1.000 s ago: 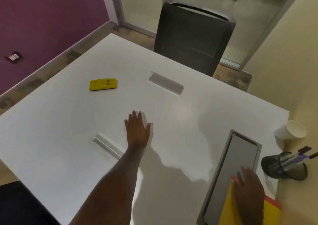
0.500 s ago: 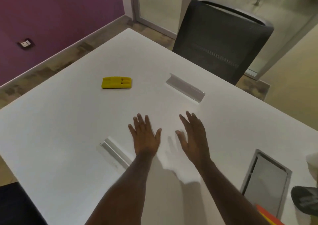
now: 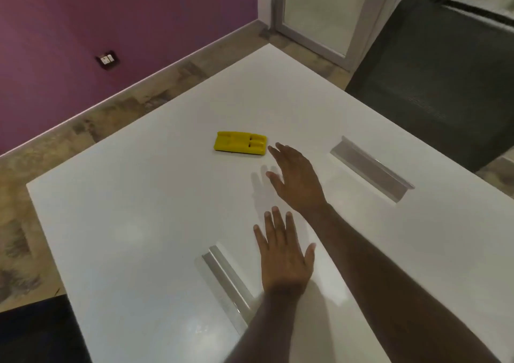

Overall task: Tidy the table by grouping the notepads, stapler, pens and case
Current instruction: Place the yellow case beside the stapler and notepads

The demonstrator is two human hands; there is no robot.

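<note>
A flat yellow case (image 3: 241, 143) lies on the white table (image 3: 133, 223) toward its far side. My right hand (image 3: 296, 180) is stretched out above the table with straight fingers, its fingertips just right of the case and not touching it. My left hand (image 3: 283, 254) lies flat on the table nearer to me, fingers spread, holding nothing. Notepads, stapler and pens are out of view.
Two metal cable slots are set in the table: one (image 3: 371, 168) at the right, one (image 3: 226, 279) beside my left wrist. A dark chair (image 3: 439, 68) stands at the far right edge. A purple wall and floor lie beyond the left edge.
My right hand left the yellow pad at the right and reached forward left to beside the yellow case. The view swung left. My left hand stayed flat on the table.
</note>
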